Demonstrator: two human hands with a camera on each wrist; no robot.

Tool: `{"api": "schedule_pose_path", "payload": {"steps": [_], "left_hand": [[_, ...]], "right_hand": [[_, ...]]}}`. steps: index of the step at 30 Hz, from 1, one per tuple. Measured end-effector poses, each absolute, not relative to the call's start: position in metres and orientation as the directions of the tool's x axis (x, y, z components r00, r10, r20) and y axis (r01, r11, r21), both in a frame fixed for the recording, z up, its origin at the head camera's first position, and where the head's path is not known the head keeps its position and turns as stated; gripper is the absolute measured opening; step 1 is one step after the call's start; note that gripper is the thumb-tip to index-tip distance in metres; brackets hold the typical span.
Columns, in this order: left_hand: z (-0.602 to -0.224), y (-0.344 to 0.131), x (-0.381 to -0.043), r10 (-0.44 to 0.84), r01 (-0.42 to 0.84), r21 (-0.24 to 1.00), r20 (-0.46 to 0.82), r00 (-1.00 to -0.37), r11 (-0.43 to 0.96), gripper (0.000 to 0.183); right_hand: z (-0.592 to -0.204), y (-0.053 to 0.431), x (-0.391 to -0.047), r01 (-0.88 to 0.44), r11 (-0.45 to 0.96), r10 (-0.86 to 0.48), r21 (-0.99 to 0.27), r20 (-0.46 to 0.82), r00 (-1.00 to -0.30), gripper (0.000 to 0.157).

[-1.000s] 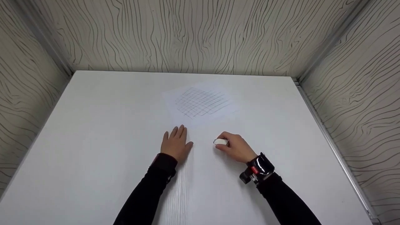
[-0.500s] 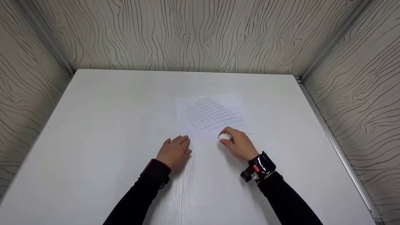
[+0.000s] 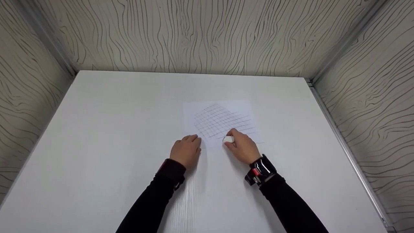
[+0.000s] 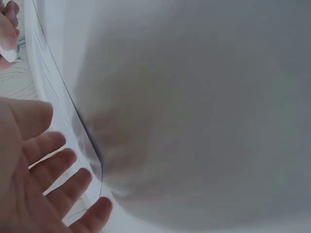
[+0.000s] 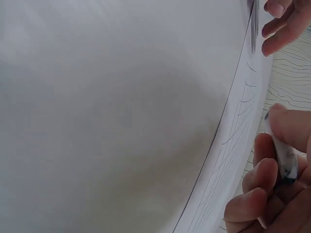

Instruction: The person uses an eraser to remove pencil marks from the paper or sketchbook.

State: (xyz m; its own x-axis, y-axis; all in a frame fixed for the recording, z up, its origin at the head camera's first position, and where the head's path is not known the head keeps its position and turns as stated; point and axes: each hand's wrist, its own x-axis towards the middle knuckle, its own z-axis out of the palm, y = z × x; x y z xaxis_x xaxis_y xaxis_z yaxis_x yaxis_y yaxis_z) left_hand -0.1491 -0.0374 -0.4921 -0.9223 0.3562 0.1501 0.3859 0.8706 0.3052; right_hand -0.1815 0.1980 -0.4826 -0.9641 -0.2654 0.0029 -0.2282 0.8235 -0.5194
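A white sheet of paper (image 3: 190,110) lies on the table, marked with a crossing grid of thin dark pencil lines (image 3: 220,120). At its lower left corner my left hand (image 3: 186,149) rests with loosely bent fingers; in the left wrist view, the fingers (image 4: 65,191) are spread beside the paper's edge and hold nothing. My right hand (image 3: 243,147) pinches a white eraser (image 3: 228,139) between thumb and fingers, over the lower part of the sheet. Seen from the right wrist, the eraser (image 5: 284,153) has dark smudges at its ends. Whether it touches the paper cannot be made out.
The white table (image 3: 113,129) spreads around the sheet. Wood-grain patterned panels (image 3: 194,35) rise behind it and at both sides, with metal strips along the corners. Each wrist carries a black strap with a camera (image 3: 262,170).
The sheet has slid toward me and to the right, and turned straighter. My left hand drew back with it, then shifted slightly forward and right. The right hand, still pinching the eraser, now overlaps the sheet.
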Motion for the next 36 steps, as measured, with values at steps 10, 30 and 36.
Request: {"api": "schedule_pose_path", "payload": {"steps": [10, 30, 36], "left_hand": [[-0.506, -0.027, -0.144, 0.408, 0.47, 0.324, 0.242, -0.88, 0.821, 0.014], [-0.513, -0.021, -0.144, 0.405, 0.467, 0.228, 0.269, -0.874, 0.854, 0.01], [-0.512, -0.021, -0.143, 0.399, 0.452, 0.222, 0.246, -0.883, 0.864, 0.013]], "right_hand": [[-0.488, 0.213, -0.196, -0.189, 0.892, -0.206, -0.411, 0.003, -0.979, 0.025], [-0.488, 0.219, -0.207, -0.165, 0.937, -0.185, -0.308, -0.037, -0.982, 0.022], [-0.488, 0.218, -0.206, -0.166, 0.934, -0.183, -0.318, -0.024, -0.983, 0.02]]}}
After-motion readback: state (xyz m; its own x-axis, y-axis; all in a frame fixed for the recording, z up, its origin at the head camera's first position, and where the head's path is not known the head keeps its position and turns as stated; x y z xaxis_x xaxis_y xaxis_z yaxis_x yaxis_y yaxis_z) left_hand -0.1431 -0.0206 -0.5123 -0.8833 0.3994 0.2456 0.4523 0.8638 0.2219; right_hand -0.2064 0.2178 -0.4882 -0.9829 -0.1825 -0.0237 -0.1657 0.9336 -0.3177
